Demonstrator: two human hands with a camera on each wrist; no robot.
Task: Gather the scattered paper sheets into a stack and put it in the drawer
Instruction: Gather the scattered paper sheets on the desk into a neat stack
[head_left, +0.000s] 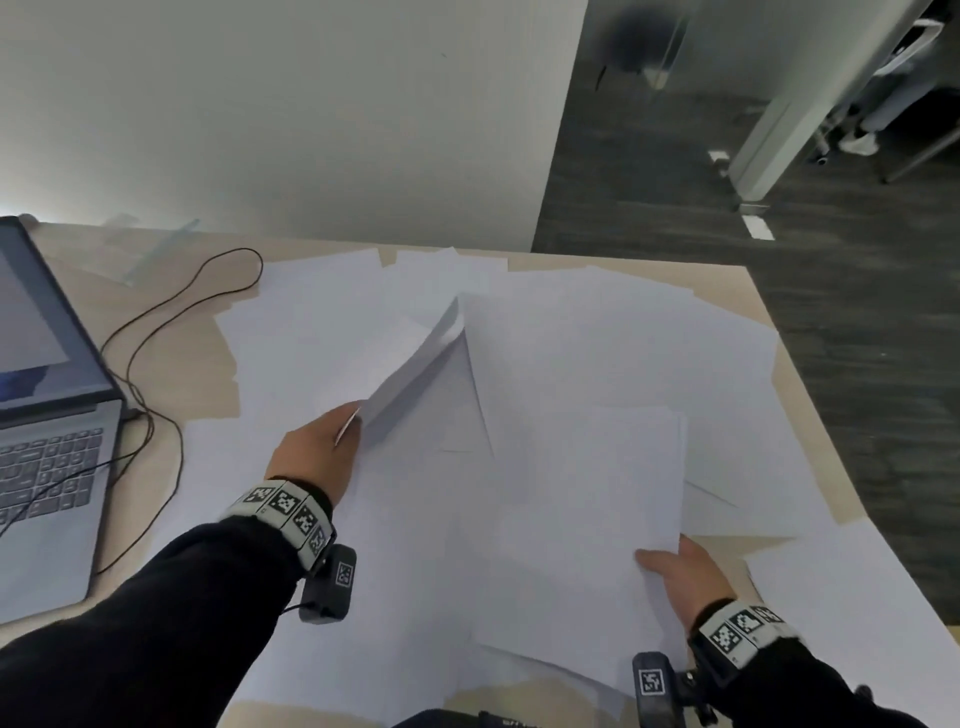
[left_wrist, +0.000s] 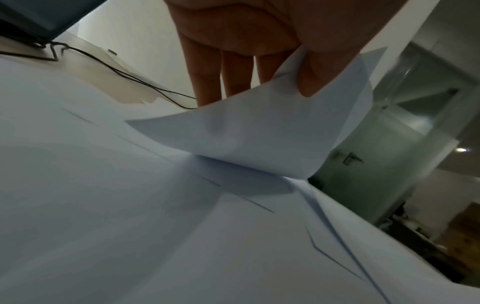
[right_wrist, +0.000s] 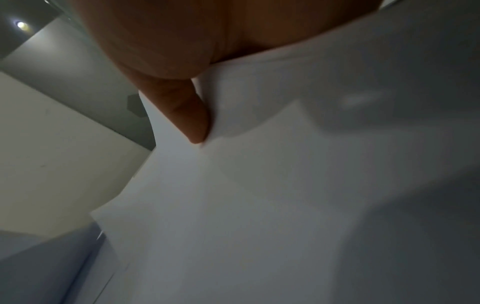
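White paper sheets (head_left: 597, 364) lie scattered and overlapping across the beige table (head_left: 748, 291). My left hand (head_left: 322, 447) pinches the near corner of a sheet (head_left: 415, 364) and lifts it, so it curls upward. In the left wrist view the thumb (left_wrist: 319, 67) lies over that lifted sheet (left_wrist: 246, 133), the other fingers behind it. My right hand (head_left: 680, 577) holds the near edge of a small pile of sheets (head_left: 587, 519), thumb on top. The right wrist view shows the thumb (right_wrist: 192, 115) pressed on this pile (right_wrist: 285, 185). No drawer is visible.
An open laptop (head_left: 47, 415) stands at the table's left edge, with a thin black cable (head_left: 156, 353) looping beside the papers. The table's right edge (head_left: 810, 395) drops to dark floor. A wall rises behind the table.
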